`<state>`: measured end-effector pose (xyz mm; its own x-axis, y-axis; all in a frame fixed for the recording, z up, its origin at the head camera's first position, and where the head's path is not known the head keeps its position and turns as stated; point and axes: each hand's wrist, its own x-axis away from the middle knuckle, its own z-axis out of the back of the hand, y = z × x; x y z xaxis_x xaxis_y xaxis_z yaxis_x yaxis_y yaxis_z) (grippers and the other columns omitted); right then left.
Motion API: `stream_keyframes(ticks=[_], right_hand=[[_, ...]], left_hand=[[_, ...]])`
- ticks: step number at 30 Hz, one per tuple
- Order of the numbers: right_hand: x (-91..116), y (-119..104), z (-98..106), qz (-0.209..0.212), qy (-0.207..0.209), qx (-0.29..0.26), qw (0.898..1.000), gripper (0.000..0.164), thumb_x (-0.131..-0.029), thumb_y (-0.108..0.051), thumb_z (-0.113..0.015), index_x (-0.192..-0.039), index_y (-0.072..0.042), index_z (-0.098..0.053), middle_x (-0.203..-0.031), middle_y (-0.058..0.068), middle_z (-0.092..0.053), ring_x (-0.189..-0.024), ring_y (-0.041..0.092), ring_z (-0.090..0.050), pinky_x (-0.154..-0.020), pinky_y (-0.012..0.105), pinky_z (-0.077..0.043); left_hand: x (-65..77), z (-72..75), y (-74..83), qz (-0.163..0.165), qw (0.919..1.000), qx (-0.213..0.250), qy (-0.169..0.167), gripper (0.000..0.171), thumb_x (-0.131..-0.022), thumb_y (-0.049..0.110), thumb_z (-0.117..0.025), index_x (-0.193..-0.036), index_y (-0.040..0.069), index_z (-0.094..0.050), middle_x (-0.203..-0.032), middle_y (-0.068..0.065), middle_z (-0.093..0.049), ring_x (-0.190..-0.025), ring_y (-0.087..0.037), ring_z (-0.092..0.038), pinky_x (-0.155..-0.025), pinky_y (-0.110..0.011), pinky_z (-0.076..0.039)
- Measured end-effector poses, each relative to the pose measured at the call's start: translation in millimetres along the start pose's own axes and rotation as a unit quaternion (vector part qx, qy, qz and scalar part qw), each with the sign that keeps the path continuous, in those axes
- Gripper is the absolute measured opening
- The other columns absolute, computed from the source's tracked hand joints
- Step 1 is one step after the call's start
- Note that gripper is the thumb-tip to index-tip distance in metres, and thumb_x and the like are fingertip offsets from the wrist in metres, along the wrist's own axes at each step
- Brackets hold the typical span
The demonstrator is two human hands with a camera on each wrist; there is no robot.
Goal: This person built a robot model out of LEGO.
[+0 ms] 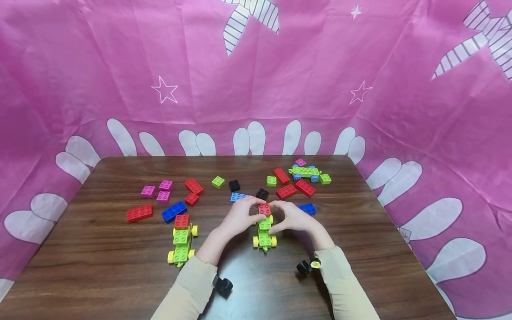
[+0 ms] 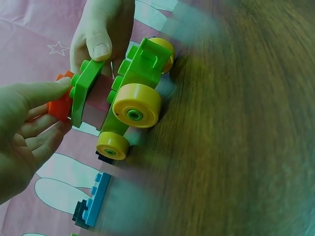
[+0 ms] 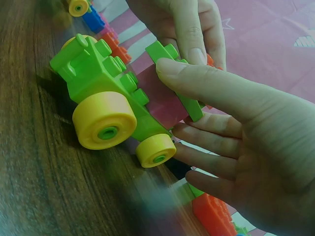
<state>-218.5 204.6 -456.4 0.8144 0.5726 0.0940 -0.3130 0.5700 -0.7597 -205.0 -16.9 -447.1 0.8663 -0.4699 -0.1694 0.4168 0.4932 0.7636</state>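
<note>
Toy car (image 1: 264, 240) stands between curved left fingers (image 2: 45, 94) and right fingers (image 3: 209, 155).

Brown wood-grain table (image 1: 120, 275) — scattered bricks (image 1: 140, 213), green wheeled toys (image 1: 264, 240).

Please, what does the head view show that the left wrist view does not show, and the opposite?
Only the head view shows the green car with blue wheels and the second yellow-wheeled vehicle.

Only the left wrist view shows the pink block between the green parts of the held vehicle.

Both show the left hand, the right hand, that vehicle, its red brick and the light-blue brick.
</note>
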Motion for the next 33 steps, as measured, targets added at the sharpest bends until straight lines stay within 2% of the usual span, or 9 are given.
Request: stream_keyframes(ticks=[6,22,33], right_hand=[[-0.3,1.9,-0.6,0.01,0.003,-0.011,1.0,0.064,-0.076,-0.032,-0.083,-0.13,-0.009,-0.057,-0.129,0.008,-0.063,-0.123,0.029,-0.055,-0.104,0.055,-0.043],[-0.3,3.1,-0.4,0.012,0.012,-0.011,1.0,0.066,-0.075,-0.037,-0.084,-0.128,-0.009,-0.058,-0.126,0.007,-0.064,-0.122,0.028,-0.056,-0.104,0.054,-0.044],[-1.6,5.2,-0.7,0.014,0.012,-0.013,1.0,0.062,-0.076,-0.036,-0.084,-0.126,-0.01,-0.059,-0.124,0.006,-0.065,-0.12,0.027,-0.057,-0.103,0.054,-0.044]], left_hand=[[-0.4,-1.4,1.7,0.005,1.0,0.003,0.003,0.037,-0.09,0.02,-0.072,-0.123,0.006,-0.066,-0.118,-0.01,-0.068,-0.111,-0.026,-0.062,-0.095,-0.044,-0.052],[-0.8,-1.8,3.8,0.016,0.9999,0.002,-0.004,0.041,-0.091,0.02,-0.07,-0.128,0.002,-0.063,-0.124,-0.013,-0.066,-0.117,-0.03,-0.06,-0.099,-0.047,-0.05],[-0.1,-2.3,3.2,0.013,0.9999,-0.002,0.004,0.04,-0.091,0.021,-0.07,-0.127,0.005,-0.064,-0.123,-0.013,-0.067,-0.117,-0.031,-0.06,-0.099,-0.048,-0.05]])
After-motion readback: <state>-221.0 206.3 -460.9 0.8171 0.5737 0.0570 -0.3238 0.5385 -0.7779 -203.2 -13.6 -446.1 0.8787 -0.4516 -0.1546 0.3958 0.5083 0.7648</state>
